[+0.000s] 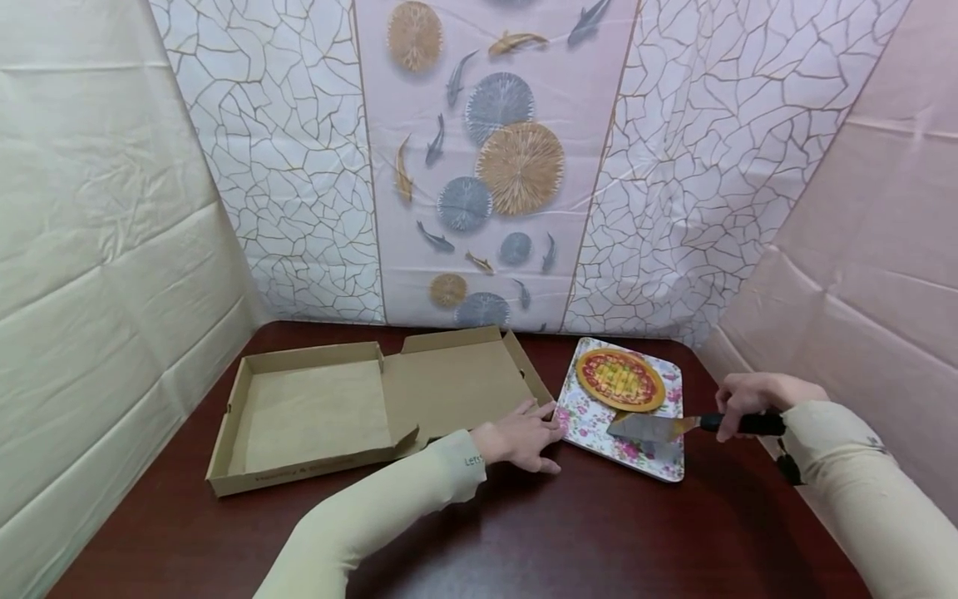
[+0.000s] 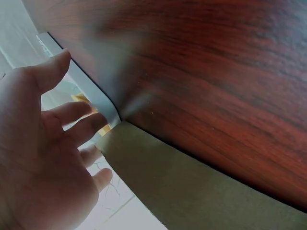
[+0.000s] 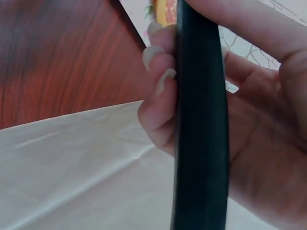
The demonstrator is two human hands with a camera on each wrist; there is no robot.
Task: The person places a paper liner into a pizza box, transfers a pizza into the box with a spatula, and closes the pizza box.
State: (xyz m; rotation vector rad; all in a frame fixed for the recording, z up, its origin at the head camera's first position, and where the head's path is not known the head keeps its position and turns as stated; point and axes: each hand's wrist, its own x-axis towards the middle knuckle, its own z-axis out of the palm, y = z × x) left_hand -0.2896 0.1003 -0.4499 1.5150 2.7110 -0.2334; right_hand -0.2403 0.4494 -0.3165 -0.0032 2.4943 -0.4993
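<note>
The open box [image 1: 310,412] lies by the table's [image 1: 599,532] far-left corner, its lid [image 1: 456,383] out toward the tray [image 1: 666,466]. The tray, near the far-right corner, bears 1 pizza [image 1: 619,379]. Beyond its right edge, the right hand [image 1: 759,397] grips the spatula [image 1: 647,428], blade just before the pizza. The left hand [image 1: 522,436], fingers spread, released, is at the tray's near-left corner.

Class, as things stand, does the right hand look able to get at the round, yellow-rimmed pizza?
Probably yes: the right hand holds a black-handled metal spatula close beside the pizza, and nothing visible blocks the way.
</note>
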